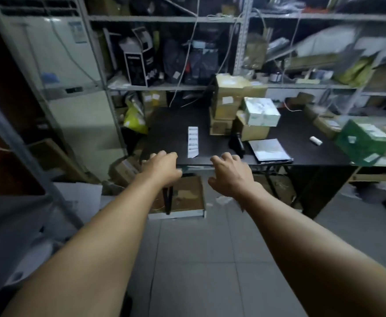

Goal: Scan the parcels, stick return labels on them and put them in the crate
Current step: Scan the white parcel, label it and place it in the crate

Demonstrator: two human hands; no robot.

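Observation:
My left hand [162, 167] and my right hand [229, 175] reach forward side by side, short of the front edge of a black table [176, 124], fingers apart and holding nothing. A white strip of labels [192, 142] lies on the table just beyond them. Stacked cardboard parcels [226, 104] stand at the table's back, with a white and green box [261, 111] leaning on them. A black scanner [237, 143] lies next to a flat silver parcel [268, 150]. A green crate-like box [363, 140] sits at the right edge.
Metal shelves [164, 19] full of bags and boxes stand behind the table. An open cardboard box [182, 197] lies on the tiled floor under the table's front. A yellow bag [135, 118] hangs at the table's left. A small white item [315, 140] lies on the table's right.

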